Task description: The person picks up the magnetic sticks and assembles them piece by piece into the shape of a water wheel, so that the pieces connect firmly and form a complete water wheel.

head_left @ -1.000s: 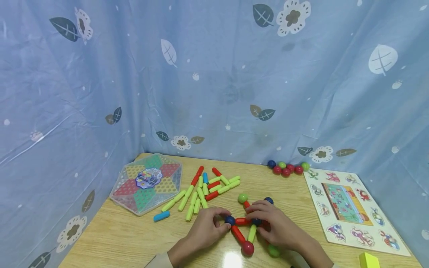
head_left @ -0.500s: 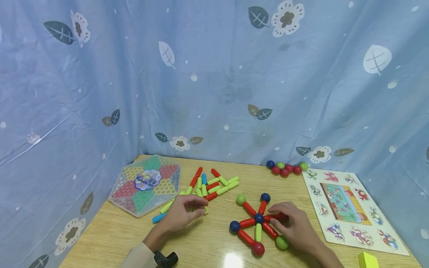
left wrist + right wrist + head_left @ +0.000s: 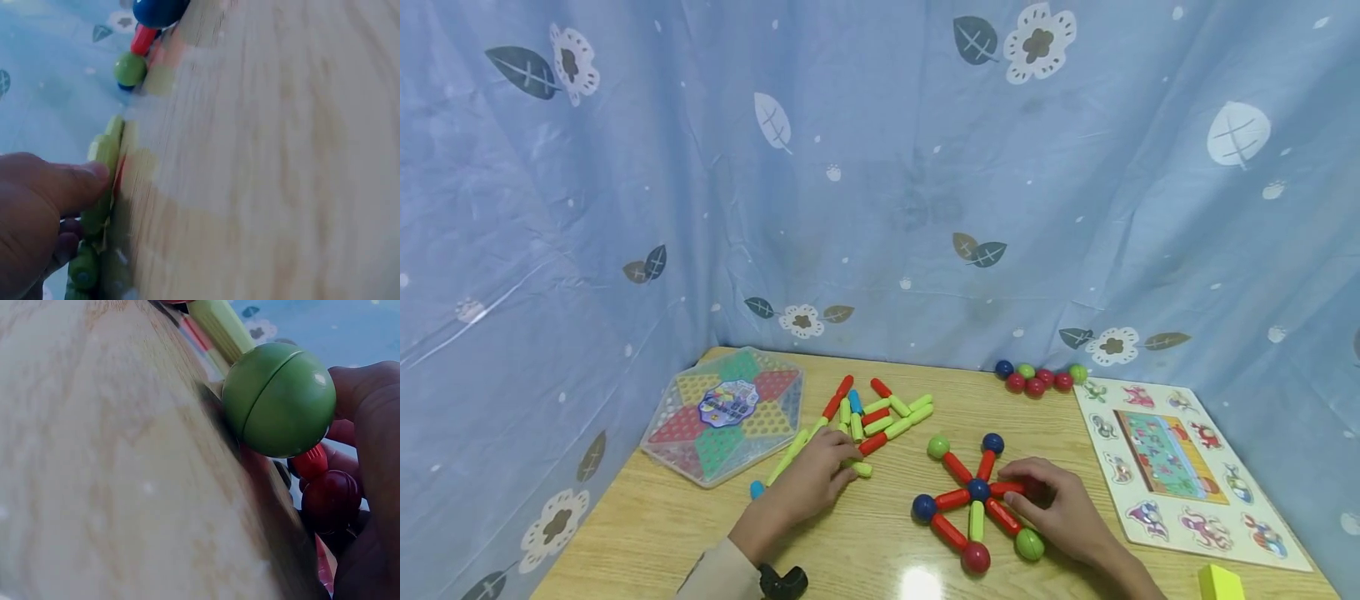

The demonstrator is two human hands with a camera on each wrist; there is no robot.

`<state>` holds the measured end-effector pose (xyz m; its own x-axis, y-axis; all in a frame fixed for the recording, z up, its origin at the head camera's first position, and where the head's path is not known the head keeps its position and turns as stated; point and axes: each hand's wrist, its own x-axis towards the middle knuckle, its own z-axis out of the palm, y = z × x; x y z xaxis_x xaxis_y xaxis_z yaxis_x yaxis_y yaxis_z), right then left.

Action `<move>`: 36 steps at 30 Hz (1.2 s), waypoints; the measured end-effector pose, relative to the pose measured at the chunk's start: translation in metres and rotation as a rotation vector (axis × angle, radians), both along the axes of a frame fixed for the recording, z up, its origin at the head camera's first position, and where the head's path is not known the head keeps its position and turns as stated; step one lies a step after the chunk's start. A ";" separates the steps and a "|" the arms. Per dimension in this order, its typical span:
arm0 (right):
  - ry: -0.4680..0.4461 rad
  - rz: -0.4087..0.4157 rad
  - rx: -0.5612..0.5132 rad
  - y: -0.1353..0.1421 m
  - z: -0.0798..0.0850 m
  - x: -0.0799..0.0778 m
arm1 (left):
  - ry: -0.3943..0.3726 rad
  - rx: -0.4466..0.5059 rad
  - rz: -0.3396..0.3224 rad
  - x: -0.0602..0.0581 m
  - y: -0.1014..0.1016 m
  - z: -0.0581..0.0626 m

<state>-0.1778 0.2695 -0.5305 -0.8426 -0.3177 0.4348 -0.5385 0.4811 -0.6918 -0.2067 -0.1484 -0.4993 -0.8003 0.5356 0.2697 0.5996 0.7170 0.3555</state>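
Note:
Ball-and-rod pieces form a star with a dark blue hub ball [image 3: 978, 489], red rods [image 3: 952, 499], one yellow-green rod [image 3: 976, 522], and balls on the outer ends. My right hand [image 3: 1060, 504] is curled round the star's right arm. In the right wrist view its fingers surround a dark red ball [image 3: 331, 500] beside a red rod, behind a green ball [image 3: 278, 400]. Over the loose rods, my left hand [image 3: 816, 475] has thumb and fingers on a yellow-green rod [image 3: 100, 209], which it seems to pinch; its fingers partly hide it.
Loose yellow-green and red rods [image 3: 872, 444] spread behind the left hand. A hexagonal board [image 3: 722, 417] lies at the left, a picture puzzle [image 3: 1187, 467] at the right. Several loose balls [image 3: 1034, 388] sit at the back by the curtain [image 3: 880, 183]. A yellow block [image 3: 1221, 582] stands front right.
My left hand has left the star's blue ball and moved left onto the loose rods. My right hand has shifted right, off the hub to the star's right arm.

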 end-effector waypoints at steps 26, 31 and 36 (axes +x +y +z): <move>0.184 0.085 0.312 -0.047 0.029 -0.012 | -0.583 0.753 0.192 0.018 0.096 -0.004; 0.150 0.079 0.406 -0.058 0.031 -0.012 | -0.558 0.648 0.196 0.022 0.103 -0.001; 0.098 0.051 0.429 -0.062 0.031 -0.008 | -0.496 0.551 0.178 0.022 0.107 0.000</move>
<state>-0.1858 0.2071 -0.4997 -0.7822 -0.5274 0.3318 -0.6225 0.6844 -0.3797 -0.1850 -0.0419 -0.4995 -0.9592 0.2789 0.0465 0.1678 0.4288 0.8877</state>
